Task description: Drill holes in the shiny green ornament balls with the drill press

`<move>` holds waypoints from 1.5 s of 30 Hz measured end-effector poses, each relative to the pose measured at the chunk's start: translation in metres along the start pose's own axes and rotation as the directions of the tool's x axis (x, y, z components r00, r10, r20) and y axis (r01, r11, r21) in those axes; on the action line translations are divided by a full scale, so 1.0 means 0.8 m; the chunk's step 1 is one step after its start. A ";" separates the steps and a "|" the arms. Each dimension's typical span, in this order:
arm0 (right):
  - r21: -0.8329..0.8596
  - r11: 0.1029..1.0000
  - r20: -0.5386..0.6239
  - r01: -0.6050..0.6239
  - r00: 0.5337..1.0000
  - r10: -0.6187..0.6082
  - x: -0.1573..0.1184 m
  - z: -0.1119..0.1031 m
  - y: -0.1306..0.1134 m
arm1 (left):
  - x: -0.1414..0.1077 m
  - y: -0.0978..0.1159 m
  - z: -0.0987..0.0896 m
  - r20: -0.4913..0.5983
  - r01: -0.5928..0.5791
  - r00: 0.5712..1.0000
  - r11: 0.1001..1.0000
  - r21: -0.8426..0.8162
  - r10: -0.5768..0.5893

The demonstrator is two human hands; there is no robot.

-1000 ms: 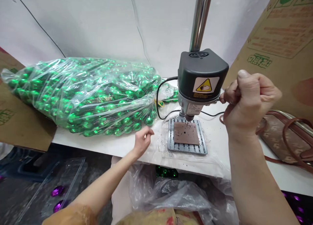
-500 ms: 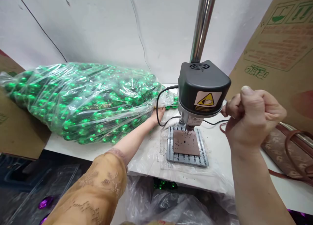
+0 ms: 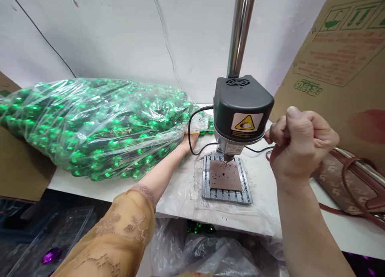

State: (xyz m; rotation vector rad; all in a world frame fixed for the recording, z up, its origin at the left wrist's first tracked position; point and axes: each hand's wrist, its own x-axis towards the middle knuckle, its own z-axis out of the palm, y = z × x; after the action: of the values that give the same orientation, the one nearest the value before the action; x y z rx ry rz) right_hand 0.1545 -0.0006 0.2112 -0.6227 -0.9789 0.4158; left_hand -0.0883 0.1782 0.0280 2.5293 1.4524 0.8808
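On the left of my white desk (image 3: 264, 188) lies one big clear plastic bag (image 3: 93, 124), stuffed with shiny green beads, too many to count. My left hand (image 3: 189, 142) is pushed into the bag's mouth; its fingers are hidden, so I can't tell their grip. Next stands one small dark grey bench drill (image 3: 242, 108), over one brown square pad (image 3: 225, 175). My right hand (image 3: 300, 142) is fisted around its thin lever.
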 end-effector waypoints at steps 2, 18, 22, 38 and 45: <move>0.010 1.000 -0.002 -0.004 1.000 0.004 0.000 0.000 0.000 | -0.007 0.000 -0.005 0.078 0.013 0.997 1.000 0.010 -0.014; 0.029 0.999 0.023 0.024 0.999 -0.025 0.001 -0.003 0.007 | -0.187 0.105 -0.071 -0.043 0.132 0.982 0.838 -0.530 -0.182; 0.007 0.999 0.033 0.031 0.999 -0.031 0.001 -0.003 0.008 | -0.182 0.142 -0.039 0.125 0.244 0.963 0.579 -0.778 -0.238; -0.017 1.000 0.065 0.018 0.998 -0.017 0.001 -0.004 0.008 | -0.133 0.152 -0.012 0.194 0.159 0.979 0.813 -0.560 -0.059; 0.000 1.000 0.062 0.021 0.998 -0.021 0.002 -0.006 0.011 | -0.128 0.170 -0.007 0.183 0.250 0.967 0.779 -0.575 -0.175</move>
State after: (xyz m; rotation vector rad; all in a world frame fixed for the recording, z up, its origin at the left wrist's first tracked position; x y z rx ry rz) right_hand 0.1592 0.0056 0.2042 -0.6023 -1.0443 0.4180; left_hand -0.0262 0.0198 0.0364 1.8758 1.1543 0.9410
